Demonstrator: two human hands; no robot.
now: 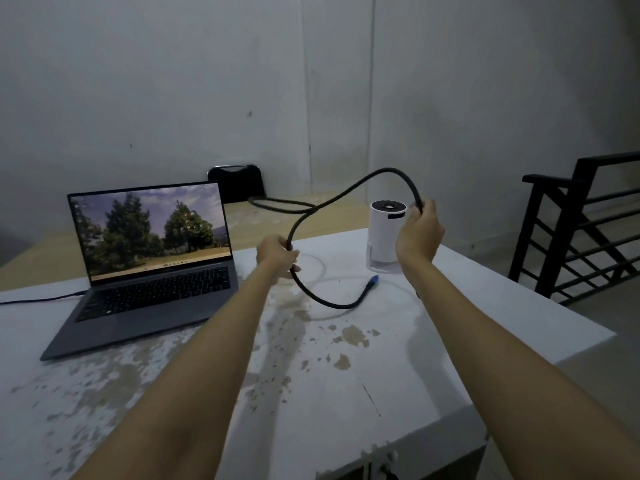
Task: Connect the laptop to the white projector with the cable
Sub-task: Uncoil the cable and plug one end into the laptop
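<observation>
Two bare forearms reach out over a white table (346,393) whose paint is worn through in brown patches. On its left side sits an open laptop (149,271), screen lit with a picture of trees, a thin lead running off from its left edge. The left hand (277,256) is closed around a thick black cable (349,192), and below that grip the cable sags in a curve toward the table, ending in a blue-tipped plug (372,282) that lies near the base of the white projector (386,235). The right hand (419,230) is closed on the same cable higher up, just beside the upright projector, and between the two hands the cable arches up and loops in the air. Farther back stand a black chair (237,180) against the pale wall and a black railing (581,230) at right.
</observation>
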